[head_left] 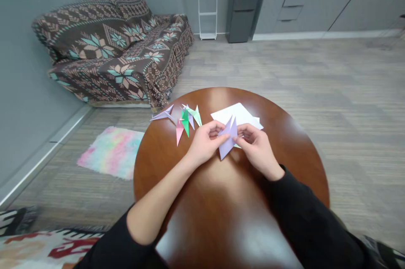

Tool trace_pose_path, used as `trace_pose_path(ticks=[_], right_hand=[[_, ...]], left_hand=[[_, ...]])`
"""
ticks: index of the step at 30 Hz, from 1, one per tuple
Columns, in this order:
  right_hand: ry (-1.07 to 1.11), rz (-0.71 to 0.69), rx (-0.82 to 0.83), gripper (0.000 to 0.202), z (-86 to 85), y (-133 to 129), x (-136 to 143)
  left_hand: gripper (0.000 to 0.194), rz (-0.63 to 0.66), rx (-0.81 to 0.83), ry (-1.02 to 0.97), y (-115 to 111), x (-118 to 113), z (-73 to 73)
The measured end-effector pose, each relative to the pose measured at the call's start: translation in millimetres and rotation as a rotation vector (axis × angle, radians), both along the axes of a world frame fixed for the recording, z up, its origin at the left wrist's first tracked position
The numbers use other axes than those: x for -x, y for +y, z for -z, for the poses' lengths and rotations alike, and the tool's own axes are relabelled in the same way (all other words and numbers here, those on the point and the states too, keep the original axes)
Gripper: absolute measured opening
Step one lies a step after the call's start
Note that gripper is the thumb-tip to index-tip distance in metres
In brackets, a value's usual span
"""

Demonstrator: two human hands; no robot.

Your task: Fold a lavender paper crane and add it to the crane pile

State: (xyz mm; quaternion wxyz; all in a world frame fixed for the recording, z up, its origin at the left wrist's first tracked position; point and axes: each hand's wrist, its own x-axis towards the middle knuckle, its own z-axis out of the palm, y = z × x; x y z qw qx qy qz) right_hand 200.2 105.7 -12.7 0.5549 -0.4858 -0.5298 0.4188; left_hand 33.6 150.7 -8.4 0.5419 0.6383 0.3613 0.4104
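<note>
A folded piece of purple origami paper [227, 144] is held up over the table between my two hands. It has two narrow points at the top and one point at the bottom. My left hand [209, 139] pinches its left side, thumb in front. From the right, my right hand [255, 144] grips the opposite edge between thumb and fingers. Behind it lie white sheets of paper [238, 113], partly hidden by the hands. Left of my hands sit several folded paper cranes: a purple one [163, 114], a pink one [179, 131] and a green one [185, 120] among them.
The round brown wooden table [218, 201] stands in front of me. A sofa with a patterned cover [126, 49] is at the far left, with a pastel fluffy rug [112, 150] on the floor below. Grey kitchen cabinets [316, 9] line the back right.
</note>
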Motion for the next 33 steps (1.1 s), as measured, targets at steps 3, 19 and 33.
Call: trace_pose_path(ticks=[3,19,33], right_hand=[[-0.05,0.001,0.009,0.015,-1.3,-0.5,0.1],[0.1,0.034,0.069,0.027,1.2,-0.8,-1.6],[0.297,0.035,0.155,0.022,9.0,-0.9,5.5]], left_hand=[[0.017,0.033,-0.025,0.047,-2.0,0.6,2.2],[0.029,0.12,0.084,0.019,-3.7,0.1,-4.9],[0.026,0.083,0.135,-0.067,-4.0,-3.3,-4.7]])
